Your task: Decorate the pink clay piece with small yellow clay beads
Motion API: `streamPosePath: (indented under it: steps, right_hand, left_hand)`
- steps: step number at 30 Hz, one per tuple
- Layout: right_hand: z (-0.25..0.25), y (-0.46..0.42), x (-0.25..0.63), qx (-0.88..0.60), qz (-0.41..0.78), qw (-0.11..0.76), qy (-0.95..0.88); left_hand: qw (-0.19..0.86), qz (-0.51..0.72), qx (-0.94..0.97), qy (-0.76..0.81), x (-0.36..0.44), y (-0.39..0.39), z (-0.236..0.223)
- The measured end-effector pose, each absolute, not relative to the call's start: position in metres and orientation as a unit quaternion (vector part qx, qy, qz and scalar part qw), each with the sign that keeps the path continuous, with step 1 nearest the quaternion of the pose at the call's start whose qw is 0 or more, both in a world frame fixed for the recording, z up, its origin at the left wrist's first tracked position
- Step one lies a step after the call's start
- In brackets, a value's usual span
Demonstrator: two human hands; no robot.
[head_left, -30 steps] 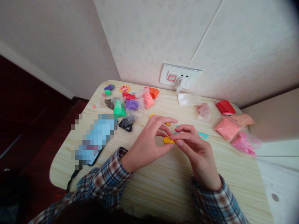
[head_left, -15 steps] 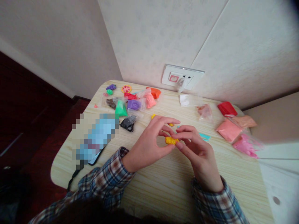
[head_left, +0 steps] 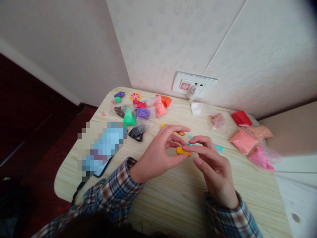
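A small bumpy yellow clay piece (head_left: pixel 183 151) is pinched between the thumb and fingers of my left hand (head_left: pixel 159 153), above the middle of the table. My right hand (head_left: pixel 216 165) is on its right side, thumb and fingers spread apart. One right fingertip rests against the top of the piece, while the right thumb stands off it. Behind my left fingers lie more bits of yellow clay (head_left: pixel 163 125), partly hidden. Thin strips of light blue clay (head_left: pixel 219 148) lie on the table beyond my right hand.
Bagged clay, such as a green bag (head_left: pixel 129 117) and a black bag (head_left: pixel 137 133), lies at the back left beside clay grapes (head_left: pixel 119 94) and a round clay slice (head_left: pixel 135 96). A blurred phone (head_left: pixel 106 145) is at left. Salmon clay (head_left: pixel 244 141) and pink clay (head_left: pixel 263 157) sit right.
My right thumb has come off the yellow clay piece and the right fingers have spread. My left hand keeps its pinch. The view has shifted slightly.
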State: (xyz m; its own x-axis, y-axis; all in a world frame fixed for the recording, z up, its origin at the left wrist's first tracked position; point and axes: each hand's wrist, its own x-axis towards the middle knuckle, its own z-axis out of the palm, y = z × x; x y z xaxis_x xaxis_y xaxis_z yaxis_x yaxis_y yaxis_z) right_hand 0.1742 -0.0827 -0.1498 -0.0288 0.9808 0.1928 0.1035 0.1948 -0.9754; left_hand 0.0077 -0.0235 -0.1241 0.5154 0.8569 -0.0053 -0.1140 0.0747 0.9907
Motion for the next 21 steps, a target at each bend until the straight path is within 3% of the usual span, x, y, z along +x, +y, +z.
streamPosePath:
  steps: [10, 17, 21]
  right_hand:
    - [-0.1476, -0.0833, 0.1744, -0.497, 0.357, 0.513, -0.602]
    - [-0.1544, -0.0793, 0.1747, -0.562, 0.276, 0.569, -0.532]
    - [-0.1571, -0.0759, 0.1762, -0.583, 0.217, 0.545, -0.562]
  left_hand:
    - [0.669, 0.368, 0.556, 0.328, 0.0074, -0.0242, -0.122]
    - [0.725, 0.33, 0.515, 0.318, 0.0051, -0.0233, -0.1228]
    - [0.756, 0.303, 0.499, 0.296, 0.0042, -0.0221, -0.1261]
